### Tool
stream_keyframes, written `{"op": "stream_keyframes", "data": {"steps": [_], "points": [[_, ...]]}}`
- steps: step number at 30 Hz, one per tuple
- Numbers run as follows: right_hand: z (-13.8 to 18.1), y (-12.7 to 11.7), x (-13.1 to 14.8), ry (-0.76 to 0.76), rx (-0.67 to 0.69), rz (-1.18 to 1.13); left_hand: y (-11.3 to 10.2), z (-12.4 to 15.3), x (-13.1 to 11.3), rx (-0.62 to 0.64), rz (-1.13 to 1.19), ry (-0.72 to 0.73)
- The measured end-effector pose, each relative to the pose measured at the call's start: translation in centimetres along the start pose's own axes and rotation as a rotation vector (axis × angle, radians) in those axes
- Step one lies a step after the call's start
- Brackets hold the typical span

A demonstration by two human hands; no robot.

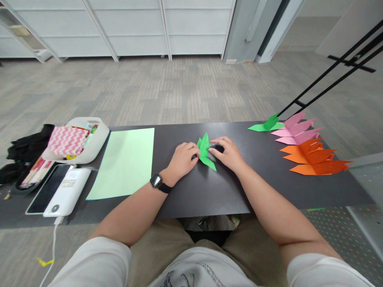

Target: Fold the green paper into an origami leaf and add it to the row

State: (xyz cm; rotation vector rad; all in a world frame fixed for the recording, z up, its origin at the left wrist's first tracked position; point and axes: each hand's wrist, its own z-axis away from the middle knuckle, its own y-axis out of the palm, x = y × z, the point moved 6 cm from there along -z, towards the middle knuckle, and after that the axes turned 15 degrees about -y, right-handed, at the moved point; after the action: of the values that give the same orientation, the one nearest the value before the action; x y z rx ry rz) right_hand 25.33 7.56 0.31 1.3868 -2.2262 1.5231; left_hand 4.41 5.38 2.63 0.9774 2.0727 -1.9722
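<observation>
A green folded paper crane (pixel 204 148) stands on the dark table, with one wing pointing up and another part pointing toward me. At its left side, my left hand (pixel 186 157) is closed, fingertips and thumb pinching the paper edge. My right hand (pixel 226 152) is at the other side, its thumb and fingers apart around a gap; the fingertips are very near the crane, and I cannot tell whether they touch it.
Pale green paper sheets (pixel 125 159) lie to the left. Beyond them are a white basket (pixel 100 137), a phone (pixel 49 191) and a white power bank (pixel 67 193) with a cable. At the right stand a green crane (pixel 266 124), pink cranes (pixel 297 129) and orange cranes (pixel 312 157).
</observation>
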Motion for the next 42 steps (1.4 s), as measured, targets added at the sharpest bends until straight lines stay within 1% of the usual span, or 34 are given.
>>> {"op": "stream_keyframes", "data": {"steps": [4,8,13,16,21,25,29,32,34,35,37,39,42], "points": [[0.2,0.8,-0.5,0.023,0.04,0.007,0.2,0.1,-0.4,0.019,-0.001,0.03],[0.1,0.7,-0.3,-0.005,0.022,-0.051,0.5,0.0,-0.2,0.024,0.026,0.044],[0.0,-0.2,0.4,-0.02,-0.03,-0.149,0.4,-0.1,0.6,-0.014,0.203,-0.066],[-0.2,-0.4,1.1,-0.047,-0.024,-0.176,0.1,0.0,0.5,-0.039,0.266,-0.081],[-0.3,0.0,2.7,-0.123,0.033,-0.248,0.3,-0.2,0.2,-0.008,0.144,-0.02],[-0.3,0.4,3.0,-0.152,0.073,-0.266,0.6,-0.4,0.4,0.023,0.095,0.0],[-0.1,0.8,2.7,-0.157,0.138,-0.199,0.7,-0.3,0.3,0.021,0.052,0.0],[0.0,0.4,2.4,-0.13,0.12,-0.098,0.2,-0.3,0.6,-0.057,0.025,-0.061],[0.0,0.0,2.8,-0.115,0.083,-0.043,-0.2,-0.3,0.9,-0.124,-0.012,-0.123],[0.0,-0.1,3.1,-0.125,0.087,-0.016,-0.3,-0.3,1.1,-0.138,-0.037,-0.147],[0.1,0.2,4.2,-0.182,0.151,0.053,-0.3,-0.4,1.2,-0.126,-0.087,-0.162],[0.2,0.6,5.0,-0.235,0.235,0.122,-0.2,-0.4,1.1,-0.087,-0.13,-0.139],[0.3,1.0,5.3,-0.24,0.294,0.194,0.0,-0.1,0.6,-0.048,-0.195,-0.095]]}}
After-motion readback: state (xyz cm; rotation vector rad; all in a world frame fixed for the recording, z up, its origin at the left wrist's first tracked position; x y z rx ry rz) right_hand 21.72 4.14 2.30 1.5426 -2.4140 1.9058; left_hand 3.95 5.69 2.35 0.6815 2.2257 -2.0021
